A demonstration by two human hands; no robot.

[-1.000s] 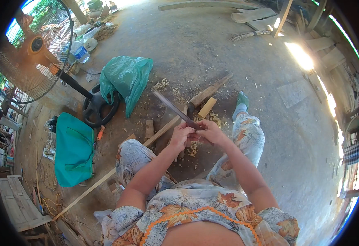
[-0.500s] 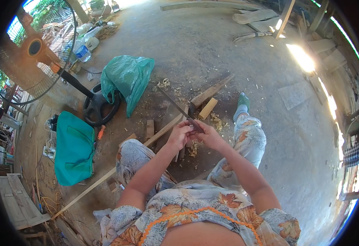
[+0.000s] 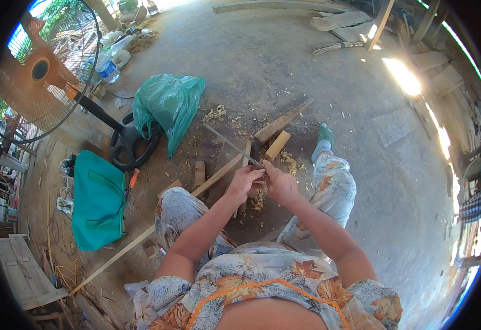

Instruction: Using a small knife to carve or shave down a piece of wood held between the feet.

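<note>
A long thin dark strip, perhaps a blade (image 3: 232, 144), points up and away to the left from between my hands. My left hand (image 3: 243, 184) grips its near end with thumb and fingers. Right beside it, my right hand (image 3: 279, 186) is closed on that same end, fingers partly hidden. Under and beyond them on the floor lie a wedge-shaped length of wood (image 3: 279, 121), a yellowish block (image 3: 278, 144), a long pale batten (image 3: 214, 177), short offcuts (image 3: 199, 173) and scattered shavings.
A standing fan (image 3: 39, 70), a green plastic bag (image 3: 169, 104), a teal cloth bag (image 3: 97, 203) and an orange-handled tool (image 3: 134, 177) are at my left. My bent legs frame the work area. Boards (image 3: 334, 21) and a bundle of sticks (image 3: 334, 48) lie at the far right.
My right hand has rotated, with its back more upward and thumb further forward along the strip. The strip has turned slightly and looks narrower, its near end more covered by my fingers.
</note>
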